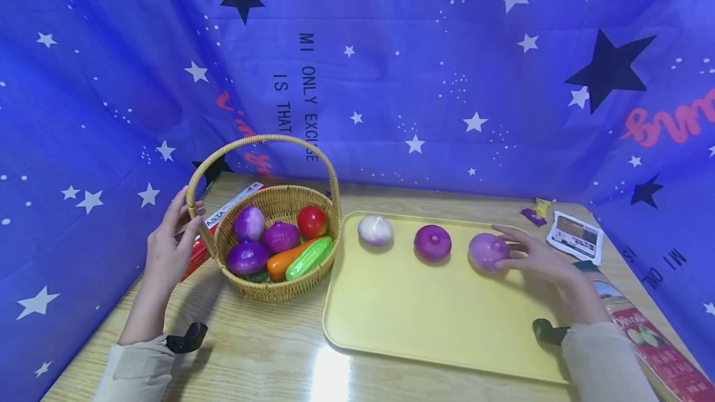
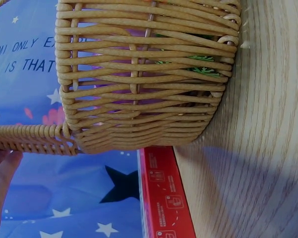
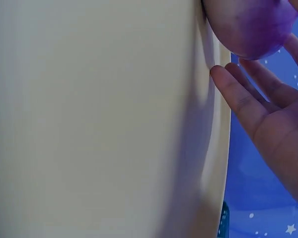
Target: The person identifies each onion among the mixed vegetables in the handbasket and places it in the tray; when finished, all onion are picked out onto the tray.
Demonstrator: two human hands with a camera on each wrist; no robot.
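In the head view, my left hand [image 1: 169, 250] holds the left side of the arched handle [image 1: 192, 194] of a wicker basket [image 1: 279, 290], thumb in front. Inside the basket lie several onions [image 1: 248, 257], a red tomato [image 1: 313, 222], a carrot [image 1: 287, 260] and a light green, long vegetable [image 1: 309, 259]. On the right, my right hand [image 1: 533, 257] holds a pale purple onion [image 1: 487, 252] between thumb and fingers, over the yellow tray [image 1: 424, 315]. A dark purple onion [image 1: 432, 242] and a whitish onion [image 1: 375, 230] sit farther left on the tray. Its lower fingers [image 3: 238, 94] extend below the onion in the right wrist view.
A red pasta box [image 1: 195, 256] lies behind the basket's left side. Right of the tray are small wrapped candies [image 1: 536, 211], a white packet [image 1: 575, 236] and a red bag with olives pictured [image 1: 653, 340]. Blue star-printed cloth [image 1: 391, 79] encloses the table.
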